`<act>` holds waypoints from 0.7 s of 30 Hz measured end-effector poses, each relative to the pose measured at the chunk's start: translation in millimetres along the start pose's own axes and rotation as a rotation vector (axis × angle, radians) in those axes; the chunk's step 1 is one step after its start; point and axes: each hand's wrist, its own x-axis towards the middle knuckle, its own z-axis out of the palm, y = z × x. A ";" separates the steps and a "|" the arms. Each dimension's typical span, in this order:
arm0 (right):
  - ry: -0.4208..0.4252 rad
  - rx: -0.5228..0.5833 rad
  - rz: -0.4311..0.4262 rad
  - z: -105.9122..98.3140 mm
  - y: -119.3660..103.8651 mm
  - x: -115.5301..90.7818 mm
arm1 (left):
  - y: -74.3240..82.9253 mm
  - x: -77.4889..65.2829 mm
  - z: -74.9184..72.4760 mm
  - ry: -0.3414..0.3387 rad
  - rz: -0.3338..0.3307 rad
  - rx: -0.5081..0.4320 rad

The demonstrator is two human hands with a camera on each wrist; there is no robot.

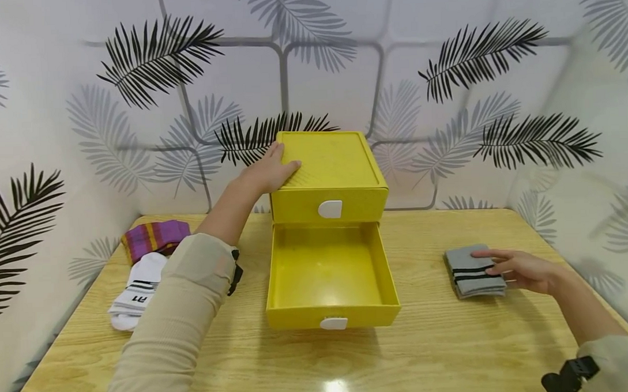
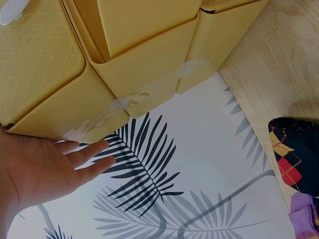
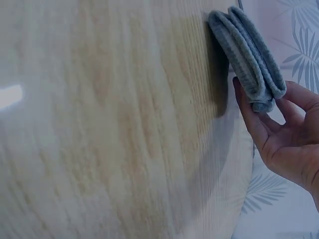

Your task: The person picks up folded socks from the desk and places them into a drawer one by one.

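Note:
A yellow drawer cabinet (image 1: pixel 325 161) with two drawers stands at the middle of the table, its lower drawer (image 1: pixel 327 267) pulled out with nothing inside. My left hand (image 1: pixel 271 171) rests on the cabinet's upper left edge, thumb over the top. In the left wrist view, its straight fingers (image 2: pixel 89 154) extend past the taped side. At the right, my right hand (image 1: pixel 526 269) holds a folded pair of grey socks (image 1: pixel 472 271) with black stripes. Thumb and fingers lie on both faces of the fold (image 3: pixel 251 57) in the right wrist view, close over the table.
White socks (image 1: pixel 138 288) with black stripes and a folded purple plaid pair (image 1: pixel 157 236) lie on the left of the wooden table (image 1: pixel 434 353). A dark argyle sock (image 2: pixel 289 154) shows in the left wrist view. Leaf-patterned wall covering (image 1: pixel 336 91) stands close behind the cabinet.

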 end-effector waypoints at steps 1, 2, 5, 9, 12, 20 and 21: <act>0.008 0.017 -0.005 1.7 0.0 -0.9 | 0.0 0.5 0.5 0.000 0.000 0.001; 0.017 0.039 -0.008 3.6 -0.1 -1.7 | -0.1 1.2 0.9 0.000 0.000 0.001; 0.028 0.102 -0.017 8.8 -1.7 -3.9 | -0.6 2.5 2.2 0.003 0.000 0.000; 0.026 0.163 -0.021 16.4 -9.1 -6.3 | -0.9 2.9 2.8 0.005 -0.002 0.008; 0.015 0.176 -0.025 22.4 -18.9 -8.8 | -0.7 2.5 2.6 0.005 -0.005 0.018; -0.007 0.182 -0.076 45.9 -50.0 -14.8 | 1.1 -1.2 0.0 0.002 0.004 0.017; -0.012 0.185 -0.090 49.2 -53.9 -15.8 | 1.1 -1.3 0.0 0.002 0.004 0.016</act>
